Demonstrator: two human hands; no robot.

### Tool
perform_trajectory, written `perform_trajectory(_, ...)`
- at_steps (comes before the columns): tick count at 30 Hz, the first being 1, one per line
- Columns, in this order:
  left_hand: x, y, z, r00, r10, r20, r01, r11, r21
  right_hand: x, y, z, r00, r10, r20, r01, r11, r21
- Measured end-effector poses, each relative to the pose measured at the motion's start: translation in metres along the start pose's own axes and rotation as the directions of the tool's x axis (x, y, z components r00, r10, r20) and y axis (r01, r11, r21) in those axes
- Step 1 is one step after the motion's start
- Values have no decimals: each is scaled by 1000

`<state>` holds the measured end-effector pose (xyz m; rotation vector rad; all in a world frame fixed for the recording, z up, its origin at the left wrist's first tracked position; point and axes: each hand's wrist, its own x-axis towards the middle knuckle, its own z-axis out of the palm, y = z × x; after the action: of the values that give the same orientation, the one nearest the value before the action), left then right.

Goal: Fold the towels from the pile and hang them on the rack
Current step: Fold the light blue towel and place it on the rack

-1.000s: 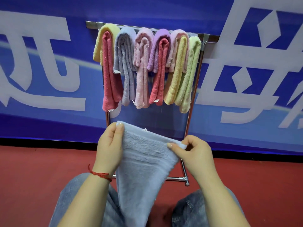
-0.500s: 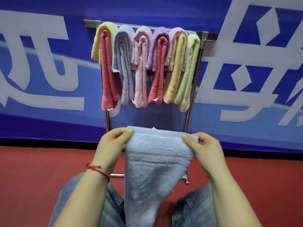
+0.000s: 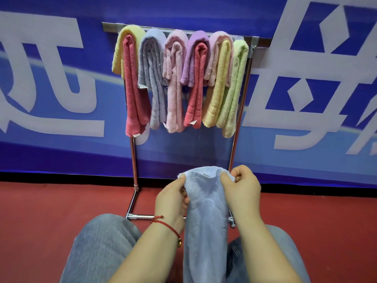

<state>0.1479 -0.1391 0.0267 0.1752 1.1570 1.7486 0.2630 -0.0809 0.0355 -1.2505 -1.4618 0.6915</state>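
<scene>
Head view: left hand (image 3: 173,198) and right hand (image 3: 242,187) grip blue towel (image 3: 206,211)

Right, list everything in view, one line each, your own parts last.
Hung folded terry towels: about ten, yellow, red, grey-blue, pink, purple, green; draped side by side over the rack's top bar.
Chrome metal towel rack: one, silver; standing on the floor against the banner.
Pale blue terry towel: one; held up below the rack, hanging between the knees.
Blue banner with white characters: one; behind the rack.
Red floor: one; underfoot.
Red string bracelet: one; left wrist.
Hands: left hand and right hand, each gripping the pale blue towel's top.
</scene>
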Motion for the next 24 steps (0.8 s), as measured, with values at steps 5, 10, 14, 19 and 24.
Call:
perform_trajectory(5, 3, 26, -14, 975, 222, 0, -213, 935, 285, 12, 8, -22, 998, -39, 50, 45, 990, -131)
perform_trajectory(10, 8, 34, -21, 960, 275, 54, -275, 884, 379, 14, 11, -21, 976, 75, 202, -69, 997, -35)
perform_trajectory(14, 12, 40, -24, 970, 239, 38, -240, 931, 276, 14, 11, -20, 944, 23, 330, -3, 998, -61)
perform_trajectory(19, 14, 40, -27, 944, 315, 95, -327, 865, 382, 4, 0, -20, 942, -26, 334, 106, 969, -222)
perform_trajectory(24, 9, 41, -25, 901, 405, 157, -429, 771, 471, 5, -4, -16, 893, -6, 450, 209, 891, -403)
